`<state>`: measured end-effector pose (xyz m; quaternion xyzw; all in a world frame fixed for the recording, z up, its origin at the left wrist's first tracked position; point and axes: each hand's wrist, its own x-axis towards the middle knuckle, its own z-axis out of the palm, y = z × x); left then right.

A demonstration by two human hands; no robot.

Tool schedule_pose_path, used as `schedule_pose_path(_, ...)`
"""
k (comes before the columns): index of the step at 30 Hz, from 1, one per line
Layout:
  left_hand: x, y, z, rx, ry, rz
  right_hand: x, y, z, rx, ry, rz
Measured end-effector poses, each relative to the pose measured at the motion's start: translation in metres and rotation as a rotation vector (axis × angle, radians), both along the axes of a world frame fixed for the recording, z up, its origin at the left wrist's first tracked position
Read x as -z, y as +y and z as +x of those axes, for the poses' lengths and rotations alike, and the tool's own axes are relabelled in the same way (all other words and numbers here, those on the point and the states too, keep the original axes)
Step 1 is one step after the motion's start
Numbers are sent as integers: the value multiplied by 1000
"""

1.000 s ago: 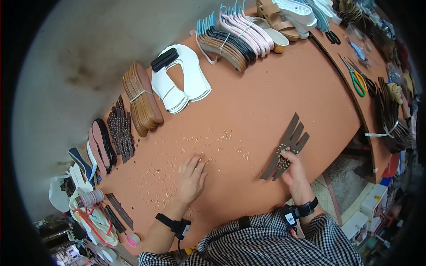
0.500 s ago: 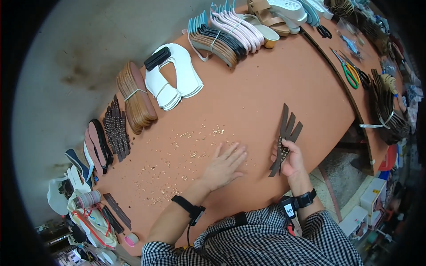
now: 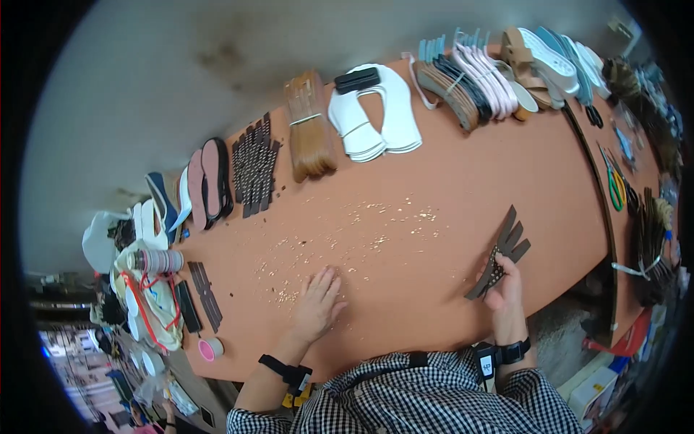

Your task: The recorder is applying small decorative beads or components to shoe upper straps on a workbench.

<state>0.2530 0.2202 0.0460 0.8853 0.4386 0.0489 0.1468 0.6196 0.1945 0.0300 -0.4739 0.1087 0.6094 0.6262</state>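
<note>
My right hand (image 3: 507,286) grips a dark brown shoe upper strap (image 3: 515,242), its split ends fanning out above the fingers and small gold studs dotting its middle. Flat on the tabletop, my left hand (image 3: 316,307) lies with fingers extended, beside a scatter of tiny gold studs (image 3: 383,239). More of the same studded brown straps (image 3: 254,170) lie side by side in a row near the far edge. To the left of my left hand are unstudded brown straps (image 3: 204,296).
Along the back stand a banded brown sole bundle (image 3: 312,134), white cut-outs (image 3: 399,116) and banded pink straps (image 3: 486,79). Pink-topped soles (image 3: 210,177) sit further left. A striped roll (image 3: 155,261) and pink cup (image 3: 210,349) are at near left, scissors (image 3: 614,184) at right.
My left hand has slid left and nearer across the table, toward the studs. The right hand still holds the strap. The whole view has turned and shifted.
</note>
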Motion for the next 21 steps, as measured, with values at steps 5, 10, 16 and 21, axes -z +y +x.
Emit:
schedule_pose_path(5,7,-20,-21,-207,-72,6,-24,17,-49,-50,41,48)
schedule_pose_path(10,5,-23,-4,-168,-80,23,-23,17,-75,-222,18,61)
schedule_pose_path(16,13,-26,-17,-170,-169,61,-24,9,-94,-246,-128,39)
schedule_pose_path(21,9,-29,-33,-253,-307,50,-22,0,-103,-250,-201,60)
